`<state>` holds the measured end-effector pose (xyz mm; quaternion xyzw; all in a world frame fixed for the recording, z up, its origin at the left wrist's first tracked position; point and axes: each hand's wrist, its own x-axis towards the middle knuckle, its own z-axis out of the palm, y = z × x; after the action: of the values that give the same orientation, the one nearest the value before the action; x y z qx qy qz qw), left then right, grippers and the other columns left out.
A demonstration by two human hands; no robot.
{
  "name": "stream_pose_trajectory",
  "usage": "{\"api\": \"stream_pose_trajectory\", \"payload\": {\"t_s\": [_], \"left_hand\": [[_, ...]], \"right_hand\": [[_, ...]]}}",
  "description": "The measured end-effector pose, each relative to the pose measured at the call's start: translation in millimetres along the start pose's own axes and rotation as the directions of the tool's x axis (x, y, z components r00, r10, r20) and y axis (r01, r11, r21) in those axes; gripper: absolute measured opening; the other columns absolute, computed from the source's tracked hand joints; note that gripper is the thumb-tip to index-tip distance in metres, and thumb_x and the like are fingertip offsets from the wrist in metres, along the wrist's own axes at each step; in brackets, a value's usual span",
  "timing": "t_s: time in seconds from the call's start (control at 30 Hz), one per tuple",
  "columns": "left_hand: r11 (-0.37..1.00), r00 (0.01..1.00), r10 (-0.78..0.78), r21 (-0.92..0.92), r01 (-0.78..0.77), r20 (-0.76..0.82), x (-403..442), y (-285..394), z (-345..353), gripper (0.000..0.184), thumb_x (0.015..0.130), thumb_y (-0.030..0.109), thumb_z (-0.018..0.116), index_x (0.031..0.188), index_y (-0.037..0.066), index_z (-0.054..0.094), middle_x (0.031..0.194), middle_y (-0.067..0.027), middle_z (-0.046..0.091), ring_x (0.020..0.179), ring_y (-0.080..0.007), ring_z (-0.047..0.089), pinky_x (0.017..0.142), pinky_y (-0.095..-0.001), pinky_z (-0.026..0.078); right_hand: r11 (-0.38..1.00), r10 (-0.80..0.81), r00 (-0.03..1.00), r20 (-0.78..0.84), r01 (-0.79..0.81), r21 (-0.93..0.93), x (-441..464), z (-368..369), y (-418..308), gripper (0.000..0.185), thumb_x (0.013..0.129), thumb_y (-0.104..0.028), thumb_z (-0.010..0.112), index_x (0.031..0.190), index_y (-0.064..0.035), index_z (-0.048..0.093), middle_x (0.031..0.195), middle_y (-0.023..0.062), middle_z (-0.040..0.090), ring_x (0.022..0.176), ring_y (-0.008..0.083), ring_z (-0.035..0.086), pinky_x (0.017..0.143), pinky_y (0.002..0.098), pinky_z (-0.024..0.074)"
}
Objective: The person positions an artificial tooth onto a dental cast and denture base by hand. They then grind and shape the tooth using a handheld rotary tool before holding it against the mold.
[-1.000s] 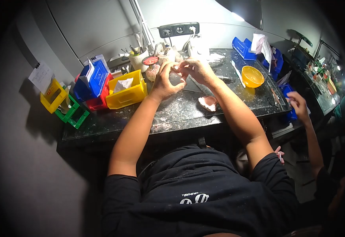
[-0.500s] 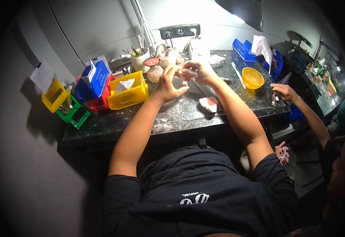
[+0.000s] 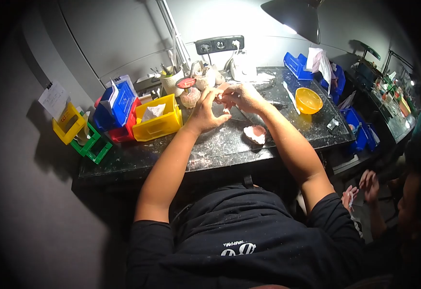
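Note:
My left hand (image 3: pixel 206 114) and my right hand (image 3: pixel 245 98) meet over the back middle of the bench. Between their curled fingers is a small pinkish-white piece (image 3: pixel 226 107), mostly hidden, so its exact kind is unclear. The thumb of my left hand stands away from its fingers, below the piece. Below my right wrist, a pink and white piece with a jagged rim, like a plaster dental cast (image 3: pixel 255 134), lies on the dark bench. A round pinkish jar with a red top (image 3: pixel 189 94) stands just left of my left fingers.
Yellow (image 3: pixel 158 126), blue (image 3: pixel 115 107) and green (image 3: pixel 96 144) bins stand left. A cup of tools (image 3: pixel 173 82) is behind. An orange bowl (image 3: pixel 309 101) and a white spatula (image 3: pixel 291 98) lie right. A lamp (image 3: pixel 292 17) hangs above. Another person's hand (image 3: pixel 370 185) is lower right.
The other person's hand has left the bench's right edge and drawn down and back; a small shiny item now shows there. My hands keep nearly the same hold, with small finger shifts.

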<state>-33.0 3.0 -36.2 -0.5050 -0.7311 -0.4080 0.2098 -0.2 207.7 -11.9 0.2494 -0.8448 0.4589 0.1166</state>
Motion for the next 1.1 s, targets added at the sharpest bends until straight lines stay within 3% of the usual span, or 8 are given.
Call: {"api": "stream_pose_trajectory", "payload": {"t_s": [0.07,0.3,0.4,0.47,0.73,0.9,1.03,1.1], "left_hand": [[0.998,0.998,0.059,0.003,-0.059,-0.014,2,1,1,0.064,0.065,0.02,0.09,0.116,0.003,0.057,0.105,-0.0109,0.055,0.096,-0.0238,0.061,0.086,-0.0338,0.053],[0.997,0.997,0.073,-0.02,-0.074,-0.018,2,1,3,0.063,0.064,0.017,0.091,0.115,0.003,0.057,0.106,-0.01,0.055,0.096,-0.0217,0.061,0.085,-0.0326,0.054],[0.999,0.998,0.034,-0.007,-0.034,-0.056,2,0,3,0.068,0.06,0.017,0.091,0.118,0.003,0.058,0.105,-0.0117,0.057,0.093,-0.0248,0.061,0.084,-0.0352,0.052],[0.998,0.998,-0.011,-0.068,0.007,-0.058,1,-5,3,0.068,0.06,0.018,0.092,0.118,0.003,0.058,0.106,-0.012,0.058,0.091,-0.0235,0.064,0.083,-0.0346,0.054],[0.991,0.996,-0.077,-0.116,0.071,-0.049,0,-3,1,0.07,0.062,0.015,0.095,0.119,0.003,0.057,0.112,-0.0068,0.057,0.096,-0.0152,0.064,0.085,-0.0298,0.055],[0.977,0.99,-0.138,-0.157,0.141,0.028,-1,-4,2,0.068,0.065,0.01,0.093,0.12,0.001,0.054,0.118,-0.0079,0.054,0.106,-0.0166,0.064,0.093,-0.0319,0.055],[0.984,0.989,-0.142,-0.103,0.145,0.033,-1,-2,3,0.069,0.065,0.012,0.094,0.12,0.002,0.054,0.116,-0.0071,0.056,0.106,-0.0162,0.065,0.091,-0.0312,0.055],[0.985,0.993,-0.116,-0.127,0.116,0.007,0,-1,4,0.067,0.063,0.012,0.094,0.118,0.003,0.056,0.112,-0.0076,0.057,0.1,-0.017,0.065,0.086,-0.0314,0.055]], "right_hand": [[0.982,0.187,0.982,-0.025,-0.188,-0.027,1,-2,-1,0.013,0.094,-0.007,0.067,0.106,-0.0021,0.071,0.08,0.0051,0.071,0.068,0.0115,0.068,0.056,0.0263,0.0524],[0.977,0.211,0.977,-0.018,-0.211,0.008,-4,-3,-14,0.015,0.095,-0.009,0.066,0.108,-0.0021,0.071,0.079,0.0049,0.071,0.066,0.0102,0.066,0.054,0.0266,0.0509],[0.997,0.072,0.993,-0.088,-0.071,0.016,-2,0,-6,0.016,0.095,-0.013,0.067,0.104,-0.0007,0.073,0.075,0.006,0.072,0.064,0.0108,0.067,0.056,0.0263,0.052],[0.998,0.048,0.997,-0.065,-0.051,-0.039,-3,0,-10,0.015,0.093,-0.008,0.069,0.103,0.0027,0.072,0.089,0.0092,0.073,0.072,0.0134,0.07,0.065,0.0289,0.0567],[0.998,0.067,0.997,-0.045,-0.066,0.016,-5,-2,-17,0.015,0.092,-0.012,0.07,0.099,0.0014,0.073,0.08,0.0085,0.074,0.072,0.0129,0.072,0.067,0.0284,0.0565],[0.999,0.042,0.999,-0.033,-0.042,0.02,-2,0,-2,0.015,0.091,-0.012,0.072,0.095,0.0019,0.07,0.079,0.0102,0.073,0.07,0.0147,0.073,0.068,0.0292,0.0577],[0.983,0.076,0.996,-0.047,-0.067,0.171,-3,1,0,0.016,0.094,-0.014,0.069,0.093,0.0015,0.067,0.08,0.0095,0.073,0.071,0.016,0.073,0.068,0.0296,0.0585],[0.99,0.066,0.997,-0.05,-0.059,0.125,-3,0,0,0.015,0.093,-0.012,0.07,0.093,0.0021,0.064,0.082,0.0093,0.071,0.071,0.0176,0.074,0.064,0.0295,0.0591]]}}
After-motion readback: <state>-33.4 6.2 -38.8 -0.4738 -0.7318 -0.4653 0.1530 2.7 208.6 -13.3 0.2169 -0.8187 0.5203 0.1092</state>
